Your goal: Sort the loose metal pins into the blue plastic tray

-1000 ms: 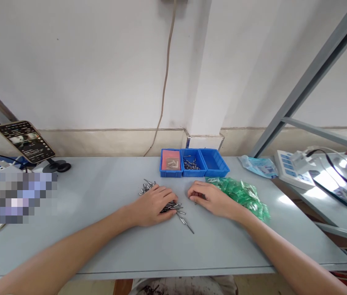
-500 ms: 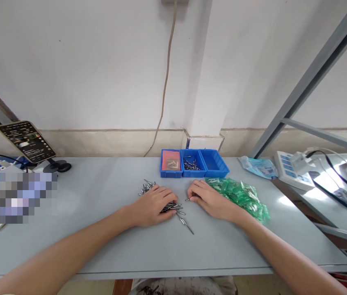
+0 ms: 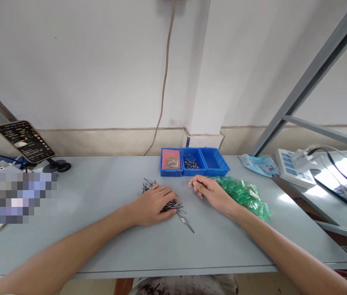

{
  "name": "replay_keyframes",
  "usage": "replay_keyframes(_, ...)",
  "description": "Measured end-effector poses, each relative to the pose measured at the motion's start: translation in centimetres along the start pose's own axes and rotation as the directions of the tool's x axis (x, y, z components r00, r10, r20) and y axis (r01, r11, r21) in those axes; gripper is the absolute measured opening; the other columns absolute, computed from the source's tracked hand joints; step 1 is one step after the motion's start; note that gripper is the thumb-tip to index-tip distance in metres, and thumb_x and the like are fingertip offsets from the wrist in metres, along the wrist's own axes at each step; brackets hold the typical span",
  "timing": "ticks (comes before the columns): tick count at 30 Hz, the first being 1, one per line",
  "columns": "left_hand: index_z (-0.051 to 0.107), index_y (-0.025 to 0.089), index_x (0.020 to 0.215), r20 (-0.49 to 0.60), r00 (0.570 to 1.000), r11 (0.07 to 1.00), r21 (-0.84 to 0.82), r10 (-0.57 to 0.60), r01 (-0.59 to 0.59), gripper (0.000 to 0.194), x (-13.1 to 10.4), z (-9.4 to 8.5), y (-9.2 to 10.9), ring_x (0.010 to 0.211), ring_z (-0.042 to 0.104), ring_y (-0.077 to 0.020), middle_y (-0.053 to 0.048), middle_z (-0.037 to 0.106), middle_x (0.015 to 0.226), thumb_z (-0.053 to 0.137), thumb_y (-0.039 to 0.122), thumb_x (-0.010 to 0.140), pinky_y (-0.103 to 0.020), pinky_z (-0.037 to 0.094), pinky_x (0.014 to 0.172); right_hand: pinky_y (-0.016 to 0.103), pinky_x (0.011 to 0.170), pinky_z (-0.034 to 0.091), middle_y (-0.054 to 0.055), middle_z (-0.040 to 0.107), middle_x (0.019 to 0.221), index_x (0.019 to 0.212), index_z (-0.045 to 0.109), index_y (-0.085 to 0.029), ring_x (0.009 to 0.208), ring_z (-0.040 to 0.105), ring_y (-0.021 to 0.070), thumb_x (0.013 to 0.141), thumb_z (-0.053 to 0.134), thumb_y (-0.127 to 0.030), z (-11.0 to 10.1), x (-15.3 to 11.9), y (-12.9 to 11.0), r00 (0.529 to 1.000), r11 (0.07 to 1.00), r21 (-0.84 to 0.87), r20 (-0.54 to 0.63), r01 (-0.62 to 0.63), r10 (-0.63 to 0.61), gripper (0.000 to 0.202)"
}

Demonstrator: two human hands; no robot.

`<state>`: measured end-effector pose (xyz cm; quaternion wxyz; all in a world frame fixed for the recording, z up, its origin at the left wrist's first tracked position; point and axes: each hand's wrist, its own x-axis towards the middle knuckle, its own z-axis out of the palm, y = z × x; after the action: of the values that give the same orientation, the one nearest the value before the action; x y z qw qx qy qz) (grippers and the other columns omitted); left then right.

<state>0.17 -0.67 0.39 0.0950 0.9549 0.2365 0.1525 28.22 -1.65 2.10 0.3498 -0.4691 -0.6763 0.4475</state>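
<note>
My left hand (image 3: 155, 204) rests on the table over a pile of small metal pins (image 3: 170, 207), fingers apart and curved around them. More pins stick out beyond its fingers, and a few lie loose to its right. My right hand (image 3: 206, 189) is raised just in front of the blue bins, with a small metal pin (image 3: 190, 183) pinched between thumb and fingertips. The middle blue bin (image 3: 193, 162) contains several metal pins. In the left blue bin (image 3: 171, 162) are a red sheet and a small clear bag. The right blue bin (image 3: 215, 162) shows its bare bottom.
A crumpled green plastic bag (image 3: 247, 194) lies beside my right forearm. Behind it is a blue-and-white packet (image 3: 259, 164). A phone on a stand (image 3: 26, 141) is at the left. Power strips and cables sit at both sides, near metal frame bars.
My right hand has lifted and moved away from me, toward the bins, with the small pin. My left hand has stayed on the pile. A hand at the far right edge is gone from view.
</note>
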Motion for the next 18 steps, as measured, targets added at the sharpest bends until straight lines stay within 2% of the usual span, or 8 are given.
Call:
replay_keyframes(3, 0.057, 0.023, 0.12, 0.002, 1.0, 1.0, -0.002, -0.003, 0.003, 0.019, 0.02, -0.01, -0.03, 0.099, 0.06, -0.0229, -0.005, 0.066, 0.111, 0.056, 0.038, 0.108, -0.038, 0.037, 0.091, 0.031, 0.065, 0.036, -0.001, 0.052, 0.075, 0.097, 0.065, -0.021, 0.066, 0.043, 0.0152, 0.103, 0.059, -0.06, 0.01, -0.11, -0.19, 0.999, 0.992, 0.116, 0.002, -0.054, 0.054, 0.04)
replay_keyframes(7, 0.057, 0.023, 0.12, 0.006, 1.0, 1.0, -0.007, -0.003, 0.003, 0.019, 0.05, -0.07, -0.03, 0.099, 0.06, -0.0233, -0.005, 0.066, 0.111, 0.056, 0.038, 0.108, -0.038, 0.037, 0.091, 0.029, 0.062, 0.034, -0.001, 0.049, 0.083, 0.088, 0.058, -0.021, 0.067, 0.04, 0.0136, 0.099, 0.066, -0.061, 0.01, -0.25, -0.1, 0.991, 0.934, 0.333, 0.033, -0.13, 0.126, 0.042)
replay_keyframes(10, 0.056, 0.023, 0.12, 0.008, 1.0, 1.0, -0.01, -0.003, 0.003, 0.019, 0.03, -0.07, 0.0, 0.099, 0.06, -0.0233, -0.005, 0.066, 0.112, 0.056, 0.038, 0.108, -0.038, 0.037, 0.091, 0.028, 0.059, 0.031, -0.001, 0.045, 0.082, 0.086, 0.057, -0.021, 0.066, 0.036, 0.0133, 0.1, 0.066, -0.058, 0.03, -0.18, -0.02, 0.987, 0.902, 0.403, 0.041, -0.158, 0.154, 0.04)
replay_keyframes(18, 0.057, 0.024, 0.119, 0.008, 1.0, 1.0, -0.019, -0.01, 0.01, 0.018, -0.07, -0.09, 0.06, 0.099, 0.06, -0.0232, -0.005, 0.067, 0.112, 0.056, 0.038, 0.108, -0.038, 0.038, 0.092, 0.026, 0.06, 0.035, 0.0, 0.047, 0.085, 0.089, 0.063, -0.021, 0.073, 0.039, 0.0149, 0.1, 0.07, -0.052, -0.25, 0.12, 0.07, 0.988, 0.867, 0.492, -0.08, -0.08, 0.136, 0.034)
